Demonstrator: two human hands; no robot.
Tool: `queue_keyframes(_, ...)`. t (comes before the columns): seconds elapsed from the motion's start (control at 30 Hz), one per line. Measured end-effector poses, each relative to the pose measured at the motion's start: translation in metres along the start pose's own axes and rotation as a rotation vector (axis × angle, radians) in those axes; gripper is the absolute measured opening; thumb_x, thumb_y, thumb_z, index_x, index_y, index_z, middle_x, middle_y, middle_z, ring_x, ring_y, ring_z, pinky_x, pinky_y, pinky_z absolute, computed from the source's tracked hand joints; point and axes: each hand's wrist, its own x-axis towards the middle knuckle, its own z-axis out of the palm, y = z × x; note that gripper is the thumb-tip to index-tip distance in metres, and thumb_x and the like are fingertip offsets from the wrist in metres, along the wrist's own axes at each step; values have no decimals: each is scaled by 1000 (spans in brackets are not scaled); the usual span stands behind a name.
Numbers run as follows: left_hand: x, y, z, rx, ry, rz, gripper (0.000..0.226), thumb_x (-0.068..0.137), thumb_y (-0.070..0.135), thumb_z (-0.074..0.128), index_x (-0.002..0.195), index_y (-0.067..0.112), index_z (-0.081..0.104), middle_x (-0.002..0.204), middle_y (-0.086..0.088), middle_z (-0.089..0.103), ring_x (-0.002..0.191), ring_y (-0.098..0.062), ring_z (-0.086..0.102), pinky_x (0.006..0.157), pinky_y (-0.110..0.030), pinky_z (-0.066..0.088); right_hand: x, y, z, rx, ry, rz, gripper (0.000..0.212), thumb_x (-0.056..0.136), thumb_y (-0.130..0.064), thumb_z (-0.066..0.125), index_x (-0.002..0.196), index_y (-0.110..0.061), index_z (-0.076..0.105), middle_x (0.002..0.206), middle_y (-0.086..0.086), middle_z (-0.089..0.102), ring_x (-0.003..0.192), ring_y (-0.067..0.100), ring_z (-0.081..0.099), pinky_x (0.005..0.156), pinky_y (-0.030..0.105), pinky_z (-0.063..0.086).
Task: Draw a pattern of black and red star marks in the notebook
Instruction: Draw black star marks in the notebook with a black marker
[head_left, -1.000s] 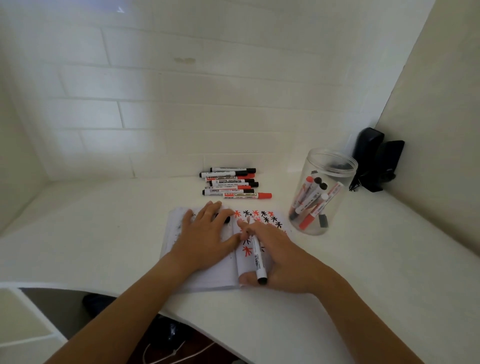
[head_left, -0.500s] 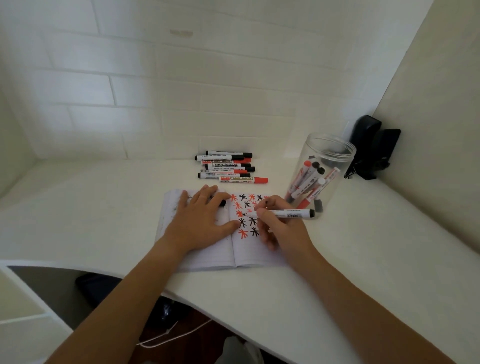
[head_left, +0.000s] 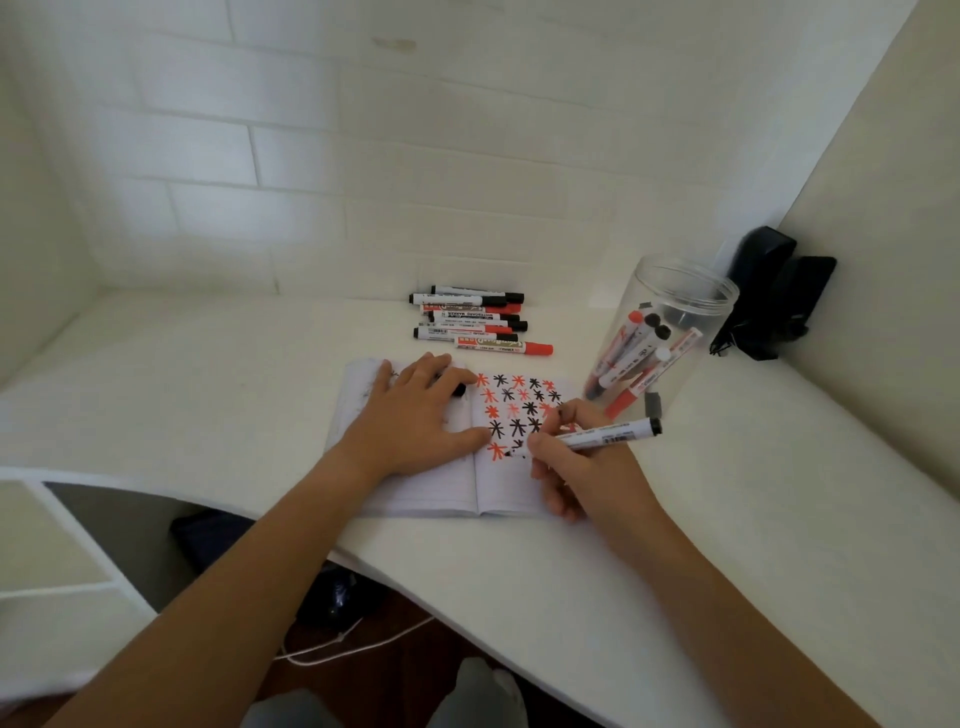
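Note:
An open notebook (head_left: 506, 486) lies on the white desk. Its right page carries rows of black and red star marks (head_left: 511, 402). My left hand (head_left: 415, 415) lies flat on the left page, fingers spread, with a black marker cap under the fingertips. My right hand (head_left: 587, 467) grips a black marker (head_left: 605, 435), its tip touching the page beside the lowest red star, its black end pointing right.
Several black and red markers (head_left: 475, 322) lie in a stack behind the notebook. A clear plastic jar (head_left: 680, 301) with more markers stands to the right. Black objects (head_left: 774, 296) sit in the back right corner. The desk's front edge curves close below the notebook.
My right hand turned the marker from pointing toward me to lying sideways, then brought its tip down onto the page. The left hand stayed flat on the notebook. The camera tilted down.

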Motion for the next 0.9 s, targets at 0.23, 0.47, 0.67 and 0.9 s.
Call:
queue_keyframes(0.23,-1,2,0,1,1,-15,88,67,89,32,144,46,31,165,6,20,154,-16,10,122,-57,0,-4,2,8,-101,48,-26,22,96,-8,66,86,2,50,63,21,65,42,26,55,39,27,42)
queue_keyframes(0.47,-3,2,-4,13,-81,8,95,62,94,32,146,51,24,167,4,10,155,-17,0,122,-56,-7,-4,1,11,-149,33,-23,21,96,-8,65,85,1,50,63,19,67,42,24,55,39,27,40)
queue_keyframes(0.67,-2,3,-3,3,-82,-2,95,59,93,37,144,52,25,167,4,11,155,-15,-1,122,-56,-8,-4,2,13,-186,24,-19,19,95,-13,68,85,-5,54,66,15,70,45,23,59,39,24,39)
queue_keyframes(0.9,-1,2,-2,-14,-75,2,93,59,91,43,142,52,26,167,4,12,155,-15,0,122,-56,-8,-3,1,15,-234,50,26,19,95,-14,68,85,-5,55,65,13,71,43,18,59,38,23,40)
